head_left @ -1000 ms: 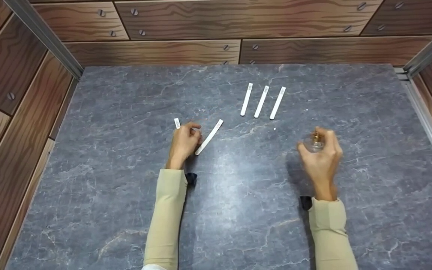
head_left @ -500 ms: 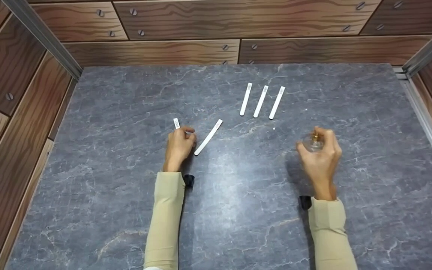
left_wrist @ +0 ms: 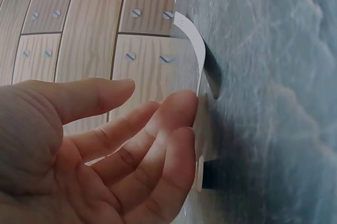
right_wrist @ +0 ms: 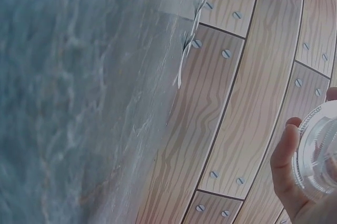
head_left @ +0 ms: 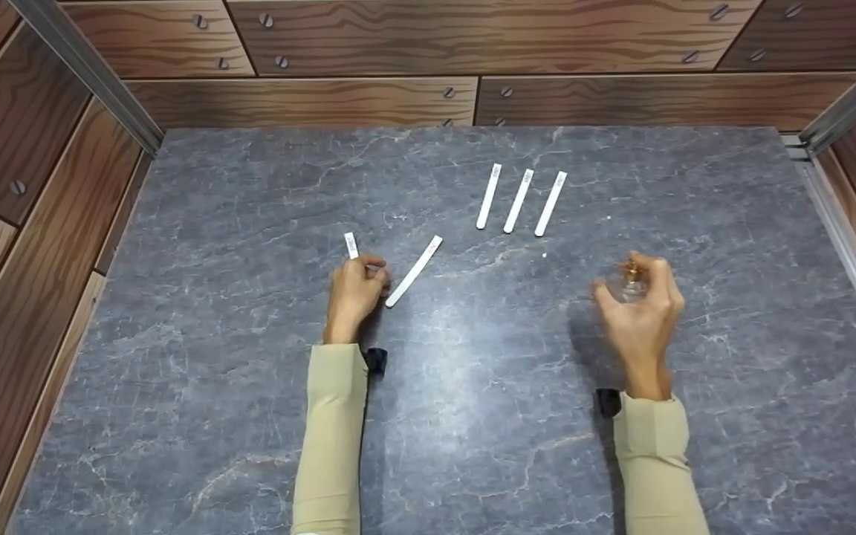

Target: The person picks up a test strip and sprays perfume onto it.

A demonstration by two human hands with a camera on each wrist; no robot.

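My right hand [head_left: 642, 316], raised over the right part of the table, holds a small clear glass perfume bottle [head_left: 632, 290] with a gold neck. The bottle's ridged round base [right_wrist: 316, 155] shows in the right wrist view. My left hand [head_left: 354, 293] rests low over a white paper strip [head_left: 351, 245]; only the strip's printed far end shows. In the left wrist view its thumb stands apart, the fingers are loosely bent, and fingertips come down by the tabletop. A second white strip [head_left: 414, 272] lies slanted just right of this hand.
Three more white paper strips [head_left: 520, 201] lie side by side near the back of the grey marbled table [head_left: 472, 416]. Tiny white specks [head_left: 545, 255] dot the surface. Wood-patterned walls [head_left: 368, 37] and metal rails [head_left: 855, 238] border the table.
My left hand has drawn back slightly left and toward me, away from the slanted strip. My right hand with the perfume bottle has stayed almost in place; the strips have not moved.
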